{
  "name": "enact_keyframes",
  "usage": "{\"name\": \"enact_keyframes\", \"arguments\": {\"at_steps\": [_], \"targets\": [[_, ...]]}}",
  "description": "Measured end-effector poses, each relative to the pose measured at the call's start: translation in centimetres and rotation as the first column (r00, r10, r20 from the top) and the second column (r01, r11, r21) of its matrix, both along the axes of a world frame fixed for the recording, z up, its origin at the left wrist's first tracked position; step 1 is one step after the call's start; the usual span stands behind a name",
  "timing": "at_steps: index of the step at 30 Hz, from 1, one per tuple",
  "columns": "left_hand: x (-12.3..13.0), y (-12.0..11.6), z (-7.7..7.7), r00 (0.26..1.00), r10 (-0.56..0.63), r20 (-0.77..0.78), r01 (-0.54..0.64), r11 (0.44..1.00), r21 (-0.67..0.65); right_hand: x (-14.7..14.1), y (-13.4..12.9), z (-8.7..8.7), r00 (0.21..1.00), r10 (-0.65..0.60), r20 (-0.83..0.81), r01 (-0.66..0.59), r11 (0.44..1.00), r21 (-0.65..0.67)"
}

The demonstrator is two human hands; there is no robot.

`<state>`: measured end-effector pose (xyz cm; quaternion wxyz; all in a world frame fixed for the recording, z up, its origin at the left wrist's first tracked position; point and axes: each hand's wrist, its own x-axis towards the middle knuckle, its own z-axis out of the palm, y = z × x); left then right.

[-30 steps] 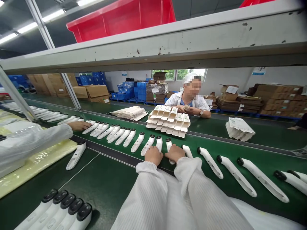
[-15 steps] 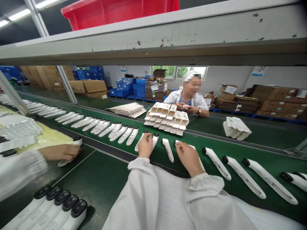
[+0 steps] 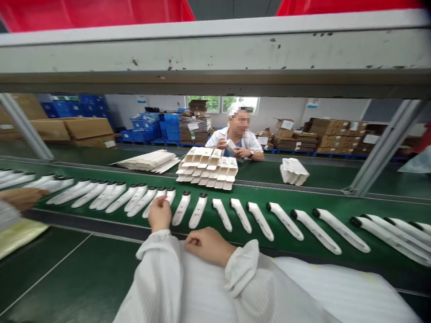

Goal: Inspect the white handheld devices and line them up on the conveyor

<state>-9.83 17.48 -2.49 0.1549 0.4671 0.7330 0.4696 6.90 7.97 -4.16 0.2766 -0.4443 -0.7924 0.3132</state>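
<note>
At a green conveyor belt (image 3: 269, 199), we look out under a grey metal shelf (image 3: 215, 56) carrying red plastic bins (image 3: 97, 13), with blue crates (image 3: 144, 130) and cardboard cartons (image 3: 333, 139) far back. Across the belt, a seated co-worker (image 3: 240, 139) handles a small white box (image 3: 230, 146). Beside that person's section lie a stack of open white boxes (image 3: 207, 169), a bundle of flat cardboard sheets (image 3: 148, 160) and a smaller white stack (image 3: 294, 172). On our side, a long row of white handheld devices (image 3: 198, 211) with black tips lies on the belt, slanted and side by side. A second person's hand (image 3: 22, 198) sits at the far left edge, on or just above the belt. Our left hand (image 3: 160, 214) is curled over the lower end of one device near the row's middle; we cannot tell if it is truly gripping. Our right hand (image 3: 208, 246) lies loosely curled on the white sleeve (image 3: 158, 273), nothing visible in it. We judge the step to be squaring devices in the row, and the next move calls for leaving this one in line. Compared with the earlier frame, the right hand has left the belt, and the view has swung.
</note>
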Motion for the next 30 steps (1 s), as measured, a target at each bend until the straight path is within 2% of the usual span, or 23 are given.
{"name": "enact_keyframes", "arguments": {"at_steps": [2, 4, 6, 7, 10, 13, 18, 21, 24, 27, 30], "targets": [[0.3, -0.5, 0.1, 0.983, -0.094, -0.159, 0.076, 0.991, -0.114, 0.4, 0.2, 0.0, 0.998, -0.013, -0.055, 0.01, 0.998, -0.061], [1.3, -1.3, 0.1, 0.92, -0.237, -0.312, 0.155, 0.952, -0.265, 0.7, 0.8, 0.0, 0.99, -0.13, -0.048, 0.128, 0.991, -0.043], [2.8, -2.1, 0.0, 0.845, -0.366, -0.389, 0.184, 0.883, -0.431, 0.7, 1.7, 0.1, 0.946, -0.32, 0.052, 0.317, 0.946, 0.062], [3.6, -2.6, 0.0, 0.808, -0.395, -0.437, 0.167, 0.865, -0.473, 0.5, 2.3, 0.1, 0.905, -0.407, 0.123, 0.394, 0.912, 0.116], [5.7, -3.6, 0.0, 0.733, -0.46, -0.502, 0.16, 0.833, -0.529, -0.1, 3.9, 0.0, 0.775, -0.527, 0.349, 0.488, 0.85, 0.2], [6.4, -4.0, -0.1, 0.711, -0.493, -0.501, 0.174, 0.814, -0.554, -0.4, 4.9, -0.1, 0.715, -0.52, 0.468, 0.511, 0.845, 0.159], [6.5, -4.1, -0.2, 0.676, -0.535, -0.507, 0.222, 0.804, -0.552, 1.3, 4.9, 0.2, 0.668, -0.545, 0.508, 0.591, 0.802, 0.083], [6.8, -4.2, -0.3, 0.678, -0.567, -0.468, 0.282, 0.788, -0.547, 2.9, 4.5, 0.2, 0.672, -0.534, 0.514, 0.623, 0.782, -0.002], [7.1, -4.2, -0.4, 0.698, -0.601, -0.39, 0.363, 0.766, -0.531, 4.0, 4.2, -0.1, 0.698, -0.508, 0.504, 0.614, 0.787, -0.058], [7.1, -4.0, -0.5, 0.705, -0.619, -0.345, 0.435, 0.763, -0.479, 4.5, 3.8, 0.0, 0.687, -0.544, 0.482, 0.618, 0.786, 0.007], [6.5, -3.6, -0.3, 0.773, -0.541, -0.331, 0.443, 0.835, -0.327, 4.7, 3.4, 0.8, 0.649, -0.668, 0.364, 0.652, 0.735, 0.186]]}}
